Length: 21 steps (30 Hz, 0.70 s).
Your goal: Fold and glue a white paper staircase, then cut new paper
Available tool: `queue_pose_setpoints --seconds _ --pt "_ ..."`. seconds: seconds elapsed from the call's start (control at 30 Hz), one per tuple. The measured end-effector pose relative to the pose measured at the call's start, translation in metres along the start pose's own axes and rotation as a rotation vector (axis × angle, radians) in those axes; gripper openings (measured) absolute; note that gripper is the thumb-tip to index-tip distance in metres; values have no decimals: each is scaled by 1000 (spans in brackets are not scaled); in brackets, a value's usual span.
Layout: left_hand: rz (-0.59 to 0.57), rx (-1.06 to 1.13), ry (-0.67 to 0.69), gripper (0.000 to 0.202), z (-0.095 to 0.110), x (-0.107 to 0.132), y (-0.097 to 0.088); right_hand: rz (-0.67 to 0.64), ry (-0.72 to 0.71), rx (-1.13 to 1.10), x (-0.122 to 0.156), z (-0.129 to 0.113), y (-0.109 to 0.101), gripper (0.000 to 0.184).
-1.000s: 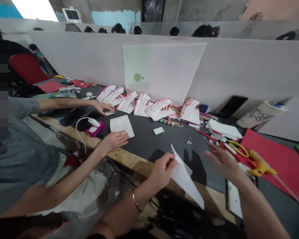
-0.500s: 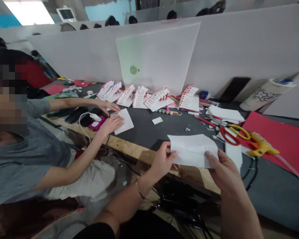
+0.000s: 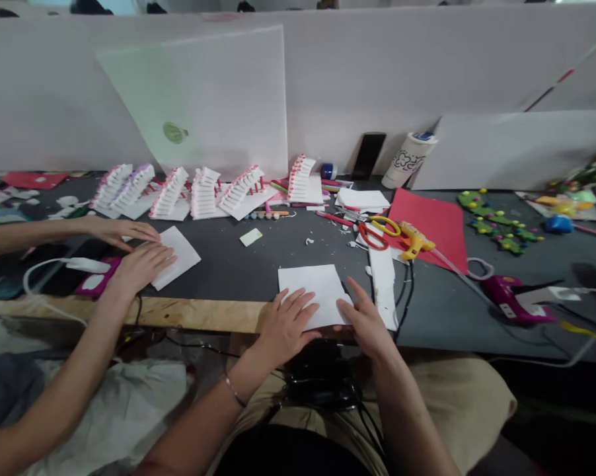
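Note:
A white sheet of paper [image 3: 322, 281] lies at the table's front edge before me. My left hand [image 3: 289, 324] rests flat on its left part, fingers spread and pointing away from me. At the paper's near right side is my right hand [image 3: 367, 317], its thumb on top and its index finger stretched out beyond the edge. Other fingertips of that hand show just below the paper's near edge, so it appears to pinch the sheet there. A white strip [image 3: 384, 284] lies right of this hand.
To the left, a co-worker's hands [image 3: 142, 261] press another white sheet [image 3: 182, 254]. Small stair-like paper models [image 3: 206, 192] line the back. Scissors [image 3: 372, 235], a yellow glue gun [image 3: 414, 241], red paper [image 3: 437, 225], a cup [image 3: 409, 158] and a purple power strip [image 3: 511, 301] stand or lie rightward.
The paper was held up in both hands and now lies lowered on the table edge. My left hand let go its grip and flattened on it. The view has turned right.

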State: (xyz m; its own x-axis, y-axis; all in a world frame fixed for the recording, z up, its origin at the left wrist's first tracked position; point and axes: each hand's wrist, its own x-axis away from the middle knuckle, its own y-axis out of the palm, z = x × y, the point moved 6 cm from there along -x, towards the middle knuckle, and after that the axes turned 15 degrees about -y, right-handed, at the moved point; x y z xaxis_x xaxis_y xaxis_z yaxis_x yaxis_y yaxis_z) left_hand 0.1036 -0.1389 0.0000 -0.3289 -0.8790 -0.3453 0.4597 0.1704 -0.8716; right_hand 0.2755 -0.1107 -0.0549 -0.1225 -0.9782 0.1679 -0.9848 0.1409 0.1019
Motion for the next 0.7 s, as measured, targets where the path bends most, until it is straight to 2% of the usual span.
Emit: queue_pose_setpoints --seconds 0.07,0.2,0.3,0.37,0.47,0.53,0.63,0.7 --pt "58 -24 25 22 -2 -2 0 12 16 -64 4 2 1 90" --pt "165 -50 46 19 -16 2 -4 69 -66 -62 8 5 -11 94" --pt "140 -50 35 20 -23 8 -2 83 -206 81 18 2 -26 84" --pt "122 -30 13 22 -25 11 -1 9 -382 273 27 -8 -29 68" --pt "114 -21 -14 22 -23 10 -2 -157 -712 645 42 -26 -17 48" --pt "102 -20 -14 21 -20 8 -3 -216 -864 818 45 -33 -5 41" --pt "49 33 -29 17 -21 2 -5 -239 -948 931 39 -35 9 19" --pt "-5 104 -57 17 -26 -1 -6 -246 -936 955 35 -34 12 18"
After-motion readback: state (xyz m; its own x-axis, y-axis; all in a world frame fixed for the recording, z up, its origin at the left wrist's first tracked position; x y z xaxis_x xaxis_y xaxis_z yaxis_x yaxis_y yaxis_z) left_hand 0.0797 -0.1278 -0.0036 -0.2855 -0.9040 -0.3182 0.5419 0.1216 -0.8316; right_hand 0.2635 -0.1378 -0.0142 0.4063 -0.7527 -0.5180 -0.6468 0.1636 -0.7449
